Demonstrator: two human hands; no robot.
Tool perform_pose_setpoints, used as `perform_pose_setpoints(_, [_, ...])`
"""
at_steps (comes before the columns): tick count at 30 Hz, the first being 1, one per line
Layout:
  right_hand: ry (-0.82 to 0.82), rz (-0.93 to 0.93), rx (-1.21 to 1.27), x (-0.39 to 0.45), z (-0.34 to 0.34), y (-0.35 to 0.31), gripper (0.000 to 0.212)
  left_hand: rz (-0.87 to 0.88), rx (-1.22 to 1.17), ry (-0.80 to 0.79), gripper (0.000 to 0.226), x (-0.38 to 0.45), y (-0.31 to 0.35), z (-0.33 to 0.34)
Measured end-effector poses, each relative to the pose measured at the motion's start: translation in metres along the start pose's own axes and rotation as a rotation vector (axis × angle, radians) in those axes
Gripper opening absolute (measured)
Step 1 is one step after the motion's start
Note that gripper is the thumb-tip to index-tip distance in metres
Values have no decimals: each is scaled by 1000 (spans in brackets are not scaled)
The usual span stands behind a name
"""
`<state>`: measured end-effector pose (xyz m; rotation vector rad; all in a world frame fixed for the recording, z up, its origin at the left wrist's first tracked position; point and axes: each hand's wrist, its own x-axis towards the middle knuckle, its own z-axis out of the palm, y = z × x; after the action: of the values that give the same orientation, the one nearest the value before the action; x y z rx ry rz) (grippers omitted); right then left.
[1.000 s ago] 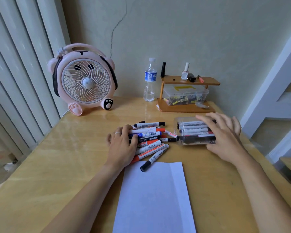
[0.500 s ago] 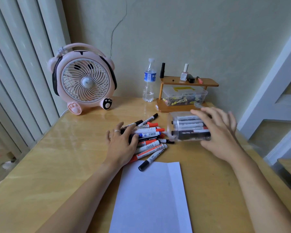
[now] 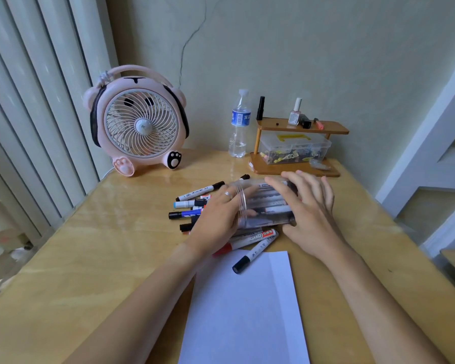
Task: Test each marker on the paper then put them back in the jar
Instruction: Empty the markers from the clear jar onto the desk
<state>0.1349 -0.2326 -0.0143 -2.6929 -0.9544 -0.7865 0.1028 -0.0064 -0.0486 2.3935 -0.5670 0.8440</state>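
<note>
Both forearms are bare and reach forward, angling in toward the jar (image 3: 267, 206). Left hand (image 3: 218, 222) sits at the jar's open mouth, fingers poking inside, ring on one finger. Right hand (image 3: 306, 208) lies over the jar's far end, fingers spread and curled around it, thumb underneath.

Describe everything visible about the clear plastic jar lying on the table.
The clear plastic jar lies on its side over the pile of loose markers, its ribbed open mouth facing the person's left. Several markers with white barrels and dark parts still show through its wall. The right hand grips its body from above, fingers curled over it; the left hand is at the mouth, with fingertips reaching inside. No lid shows.
</note>
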Motion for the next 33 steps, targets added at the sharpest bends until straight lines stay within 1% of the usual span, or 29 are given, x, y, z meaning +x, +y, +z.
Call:
perform_pose_setpoints(3, [14, 53, 23, -4, 8, 4, 114, 27, 175, 8, 55, 11, 0, 1])
perform_pose_setpoints(5, [38, 73, 9, -5, 9, 6, 113, 48, 264, -45, 54, 11, -1, 3])
perform_pose_setpoints(6, [51, 78, -2, -5, 9, 7, 113, 56, 267, -79, 57, 12, -1, 4])
perform_pose_setpoints(8, [62, 74, -16, -4, 8, 7, 114, 31, 202, -164, 62, 15, 0, 3])
perform_pose_setpoints(10, [53, 70, -19, -3, 8, 6, 115, -28, 112, -218, 62, 20, 0, 1])
perform_pose_setpoints(13, [14, 82, -11, -3, 12, 4, 118, -100, -28, -311, 51, 30, -5, -5])
perform_pose_setpoints(15, [5, 92, -8, -2, 15, 2, 119, -212, -107, -360, 46, 35, -11, -5])
perform_pose_setpoints(18, [10, 99, -13, -2, 16, 2, 119, -429, -302, -380, 51, 33, -14, -7])
perform_pose_setpoints(21, [6, 92, -14, -2, 15, 2, 119, -536, -483, -427, 54, 30, -15, -10])
perform_pose_setpoints(23, [7, 91, -12, -2, 15, 2, 119, -563, -584, -485, 54, 31, -11, -15])
perform_pose_setpoints(24, [6, 91, -11, -2, 16, 2, 119, -564, -613, -501, 51, 31, -8, -17])
perform_pose_setpoints(29, [-18, 104, 22, -3, 16, 0, 121, -580, -650, -509, 37, 31, 3, -21])
perform_pose_setpoints(33, [-31, 96, 13, -2, 13, 1, 121, -562, -683, -515, 54, 28, -1, -18])
